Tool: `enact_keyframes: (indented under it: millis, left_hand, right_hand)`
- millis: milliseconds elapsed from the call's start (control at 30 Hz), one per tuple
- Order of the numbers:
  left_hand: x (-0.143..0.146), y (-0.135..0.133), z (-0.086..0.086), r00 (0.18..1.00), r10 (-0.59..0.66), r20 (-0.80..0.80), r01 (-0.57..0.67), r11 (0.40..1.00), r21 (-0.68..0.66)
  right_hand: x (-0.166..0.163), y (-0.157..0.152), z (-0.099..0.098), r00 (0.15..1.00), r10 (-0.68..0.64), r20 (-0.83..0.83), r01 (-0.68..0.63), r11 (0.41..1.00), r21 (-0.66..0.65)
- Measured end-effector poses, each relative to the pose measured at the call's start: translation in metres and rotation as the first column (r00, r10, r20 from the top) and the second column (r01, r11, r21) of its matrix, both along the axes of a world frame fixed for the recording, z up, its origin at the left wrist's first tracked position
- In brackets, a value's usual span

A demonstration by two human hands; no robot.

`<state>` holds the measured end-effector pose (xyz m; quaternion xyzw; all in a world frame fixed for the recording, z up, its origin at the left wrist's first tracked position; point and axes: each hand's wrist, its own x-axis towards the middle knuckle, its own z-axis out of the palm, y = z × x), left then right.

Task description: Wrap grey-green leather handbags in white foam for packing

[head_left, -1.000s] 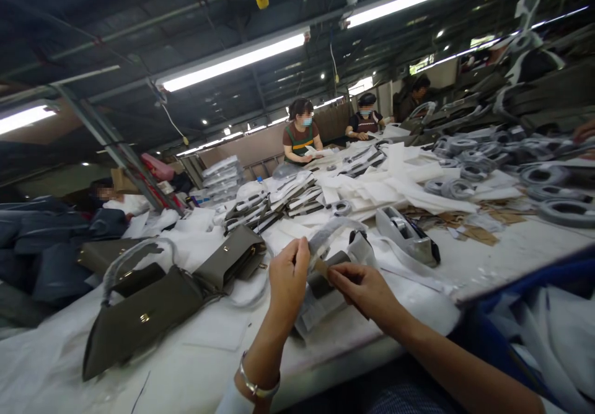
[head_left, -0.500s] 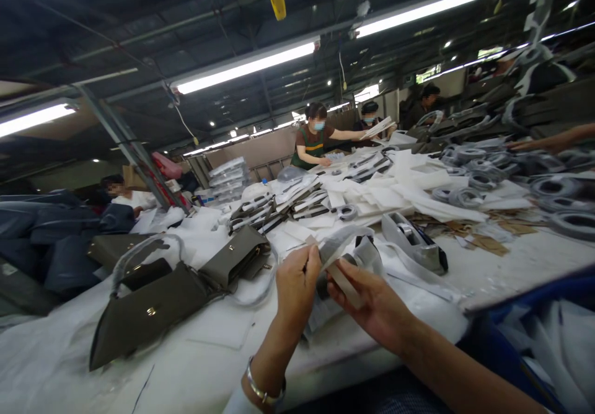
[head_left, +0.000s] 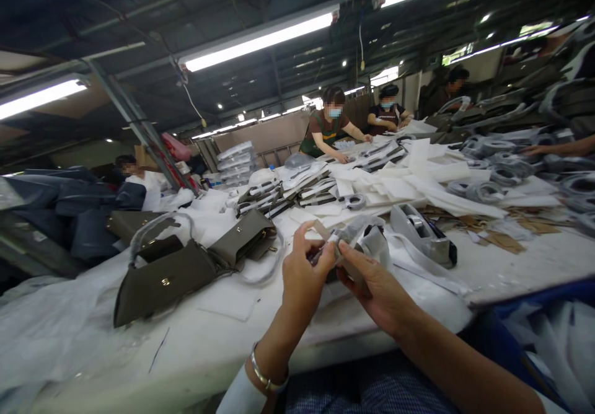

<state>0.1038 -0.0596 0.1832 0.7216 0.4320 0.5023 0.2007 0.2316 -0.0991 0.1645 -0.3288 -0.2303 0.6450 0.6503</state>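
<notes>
Our hands have drawn together over the near edge of the worktop [head_left: 209,346]. Our left hand [head_left: 304,271] pinches the end of a tan strip [head_left: 321,229] between thumb and forefinger. Our right hand [head_left: 379,290] pinches the foam-wrapped strap [head_left: 356,235] just beside it, from below. Half a second ago that strip lay flat along the right fingers, so we judge it is now being laid onto the wrapping. The tape dispenser [head_left: 423,237] stands to the right and the olive handbag [head_left: 162,281] lies to the left; neither has moved.
</notes>
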Motion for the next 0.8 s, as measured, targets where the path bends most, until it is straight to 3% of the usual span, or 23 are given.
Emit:
enact_keyframes:
  millis: [100, 200, 267, 533, 667, 800]
  left_hand:
    - [-0.002, 0.003, 0.003, 0.987, -0.066, 0.149, 0.085, 0.989, -0.124]
    - [-0.006, 0.006, 0.006, 0.956, -0.216, 0.198, 0.266, 0.925, -0.272]
    - [-0.009, 0.006, 0.008, 0.944, -0.250, 0.214, 0.311, 0.891, -0.331]
    - [-0.015, 0.006, 0.007, 0.947, -0.300, 0.114, 0.317, 0.931, -0.180]
    - [-0.015, 0.005, 0.005, 0.952, -0.291, 0.099, 0.304, 0.939, -0.161]
    - [-0.015, 0.006, 0.003, 0.957, -0.259, 0.131, 0.279, 0.946, -0.167]
  right_hand:
    - [0.004, -0.001, 0.001, 0.999, 0.010, 0.040, -0.009, 1.000, -0.024]
    - [0.008, 0.000, 0.001, 0.996, 0.030, 0.089, -0.025, 0.998, -0.052]
    - [0.011, 0.001, -0.001, 0.992, 0.062, 0.109, -0.057, 0.997, -0.044]
    - [0.017, 0.002, 0.002, 0.978, 0.164, 0.131, -0.171, 0.985, 0.037]
    - [0.021, -0.001, 0.002, 0.984, 0.172, -0.045, -0.167, 0.981, 0.103]
    - [0.024, -0.005, -0.012, 0.964, 0.208, -0.169, -0.178, 0.968, 0.174]
